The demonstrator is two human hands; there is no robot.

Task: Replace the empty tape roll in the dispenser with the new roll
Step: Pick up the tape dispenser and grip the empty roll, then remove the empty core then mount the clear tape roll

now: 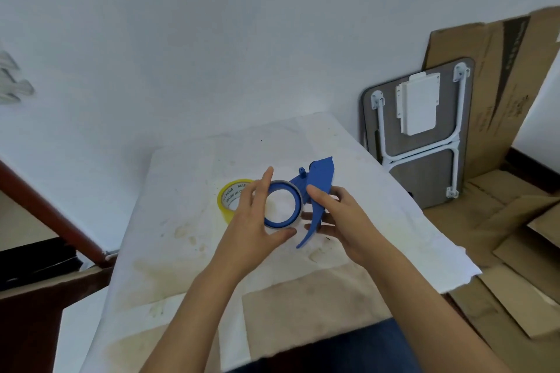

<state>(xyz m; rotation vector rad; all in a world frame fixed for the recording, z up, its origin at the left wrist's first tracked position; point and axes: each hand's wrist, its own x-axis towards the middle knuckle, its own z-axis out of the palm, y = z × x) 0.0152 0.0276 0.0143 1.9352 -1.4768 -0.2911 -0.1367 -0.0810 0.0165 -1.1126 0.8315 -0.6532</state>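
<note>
A blue plastic tape dispenser (pixel 319 179) is held above the white-covered table (pixel 212 251). My right hand (pixel 339 218) grips its curved handle from the right. Around the dispenser's blue ring sits a thin grey empty roll core (pixel 295 189). My left hand (pixel 257 218) wraps this ring, thumb below and fingers over the far left edge. A new yellow tape roll (pixel 228 195) lies flat on the table just left of and behind my left hand, partly hidden by it.
The cloth on the table is stained, with a brown patch (pixel 303 303) near me. A folded grey table (pixel 424 130) and flattened cardboard (pixel 500 100) lean against the wall at right. More cardboard (pixel 515 266) covers the floor. A brown rail (pixel 51 212) runs at left.
</note>
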